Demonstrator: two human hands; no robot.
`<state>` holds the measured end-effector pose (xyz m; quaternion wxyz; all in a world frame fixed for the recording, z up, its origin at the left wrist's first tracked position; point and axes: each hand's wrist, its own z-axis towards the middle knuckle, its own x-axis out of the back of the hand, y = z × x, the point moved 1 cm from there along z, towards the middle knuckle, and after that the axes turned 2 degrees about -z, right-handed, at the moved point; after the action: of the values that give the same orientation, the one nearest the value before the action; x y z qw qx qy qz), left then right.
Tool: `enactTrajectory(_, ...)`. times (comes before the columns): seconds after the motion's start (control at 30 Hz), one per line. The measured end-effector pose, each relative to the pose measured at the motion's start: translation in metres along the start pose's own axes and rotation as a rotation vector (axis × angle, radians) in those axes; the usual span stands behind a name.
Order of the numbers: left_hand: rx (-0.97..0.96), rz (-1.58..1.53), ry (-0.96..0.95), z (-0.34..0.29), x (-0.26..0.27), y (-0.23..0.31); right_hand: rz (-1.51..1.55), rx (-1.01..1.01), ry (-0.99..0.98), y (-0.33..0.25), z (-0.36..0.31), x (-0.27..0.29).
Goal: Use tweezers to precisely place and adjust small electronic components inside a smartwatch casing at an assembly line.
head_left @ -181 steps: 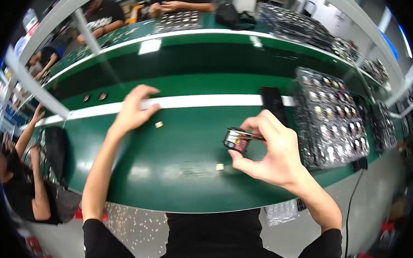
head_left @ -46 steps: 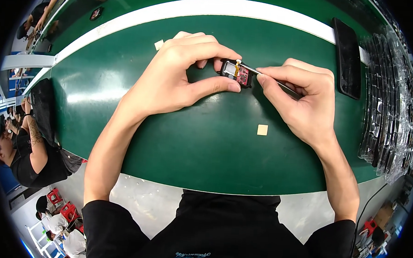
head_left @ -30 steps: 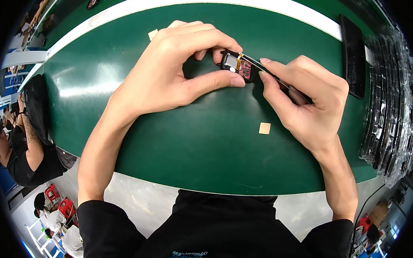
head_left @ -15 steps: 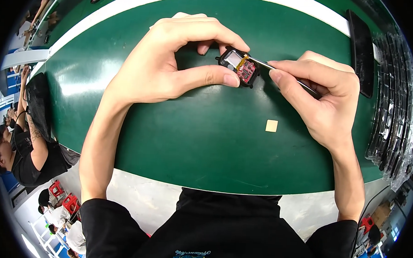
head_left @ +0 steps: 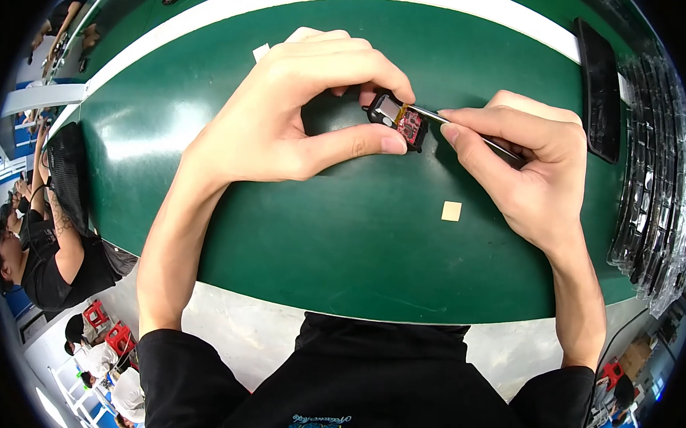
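Between the thumb and fingers of my left hand (head_left: 286,112) is a small black electronic device housing (head_left: 374,108), its open face turned up and tilted. Inside it show a red circuit board (head_left: 410,127), a silvery rectangular part and a yellow strip between them. My right hand (head_left: 529,161) pinches slim metal tweezers (head_left: 428,114); their tip meets the housing's upper edge near the yellow strip. Whether the tip grips anything is too small to tell. A pale yellow square piece (head_left: 451,211) lies on the green table below the hands.
Plastic-wrapped black trays (head_left: 651,174) are stacked at the right edge, beside a dark flat panel (head_left: 598,91). A white scrap (head_left: 260,53) lies behind my left hand. At the left are a black mesh item (head_left: 65,175) and a person in black (head_left: 58,255).
The device has shifted slightly down and right in my left hand and tilted. My right hand has moved a little left, its tweezers still at the housing's upper edge.
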<state>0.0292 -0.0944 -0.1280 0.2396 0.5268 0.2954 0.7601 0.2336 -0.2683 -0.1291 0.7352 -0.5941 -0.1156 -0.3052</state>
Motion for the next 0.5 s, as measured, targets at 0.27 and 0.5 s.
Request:
enactTrajectory(0.27,-0.014,0.021,-0.004,0.000,-0.005,-0.002,0.001,0.008,-0.022,0.005,-0.003,0.001)
enactTrajectory(0.5,-0.012,-0.050,0.005,0.007,0.010,0.007,-0.052,0.105,0.026,-0.011,0.006,0.008)
